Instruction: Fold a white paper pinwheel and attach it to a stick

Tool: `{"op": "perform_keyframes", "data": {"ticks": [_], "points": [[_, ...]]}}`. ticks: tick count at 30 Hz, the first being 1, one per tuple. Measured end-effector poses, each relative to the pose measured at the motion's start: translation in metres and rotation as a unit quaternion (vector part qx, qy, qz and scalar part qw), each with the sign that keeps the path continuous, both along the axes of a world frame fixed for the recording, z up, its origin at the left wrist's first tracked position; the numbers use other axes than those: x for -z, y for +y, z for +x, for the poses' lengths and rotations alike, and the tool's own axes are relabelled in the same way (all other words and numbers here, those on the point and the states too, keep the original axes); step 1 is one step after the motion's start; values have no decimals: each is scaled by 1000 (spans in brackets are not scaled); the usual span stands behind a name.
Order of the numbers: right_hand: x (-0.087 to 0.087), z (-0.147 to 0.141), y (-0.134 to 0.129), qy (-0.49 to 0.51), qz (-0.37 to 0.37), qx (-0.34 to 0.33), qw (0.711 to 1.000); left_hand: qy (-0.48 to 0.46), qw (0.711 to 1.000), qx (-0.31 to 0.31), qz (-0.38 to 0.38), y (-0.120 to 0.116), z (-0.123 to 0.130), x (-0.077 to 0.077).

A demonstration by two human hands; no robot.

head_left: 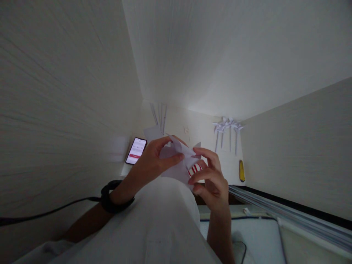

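A sheet of thin white paper (177, 168), partly folded with raised flaps, is held up between both hands above the white table. My left hand (161, 156) grips its left side, thumb over the paper and fingers behind. On the right, my right hand (210, 176) has its fingers bent around the paper's right flaps and lower corner. A red-and-white striped object (195, 169) shows between the paper and my right hand; whether the hand touches it is unclear.
A lit phone (136, 150) lies at the left. Thin sticks (162, 119) and a paper piece (153, 133) lie at the back left. Several paper pinwheels on sticks (228, 126) rest at the back right, near a yellow tool (241, 171). Walls enclose the table (199, 121).
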State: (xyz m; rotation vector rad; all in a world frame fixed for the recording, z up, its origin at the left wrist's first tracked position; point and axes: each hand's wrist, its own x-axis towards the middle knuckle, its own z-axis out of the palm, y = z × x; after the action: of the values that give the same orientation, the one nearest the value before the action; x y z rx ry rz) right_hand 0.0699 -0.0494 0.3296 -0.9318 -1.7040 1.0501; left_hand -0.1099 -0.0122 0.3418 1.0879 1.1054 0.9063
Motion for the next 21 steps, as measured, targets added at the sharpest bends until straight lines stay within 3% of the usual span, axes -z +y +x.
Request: {"op": "perform_keyframes", "data": {"ticks": [3, 6, 9, 11, 16, 21], "points": [[-5, 0, -5, -9, 13, 31, 999, 22, 1000, -3, 14, 0, 1, -1], [-12, -3, -12, -130, 77, 75, 986, 10, 999, -28, 11, -1, 3, 2], [-13, -13, -16, -287, 173, 101, 937, -31, 998, -61, -9, -2, 5, 5], [-9, -21, -16, -340, 213, 115, 909, -44, 996, -74, -4, -4, 6, 7], [4, -35, -14, -323, 240, 198, 894, -43, 996, -82, 13, -6, 7, 9], [1, -33, -15, -290, 209, 196, 913, -47, 995, -83, 17, -5, 6, 8]]}}
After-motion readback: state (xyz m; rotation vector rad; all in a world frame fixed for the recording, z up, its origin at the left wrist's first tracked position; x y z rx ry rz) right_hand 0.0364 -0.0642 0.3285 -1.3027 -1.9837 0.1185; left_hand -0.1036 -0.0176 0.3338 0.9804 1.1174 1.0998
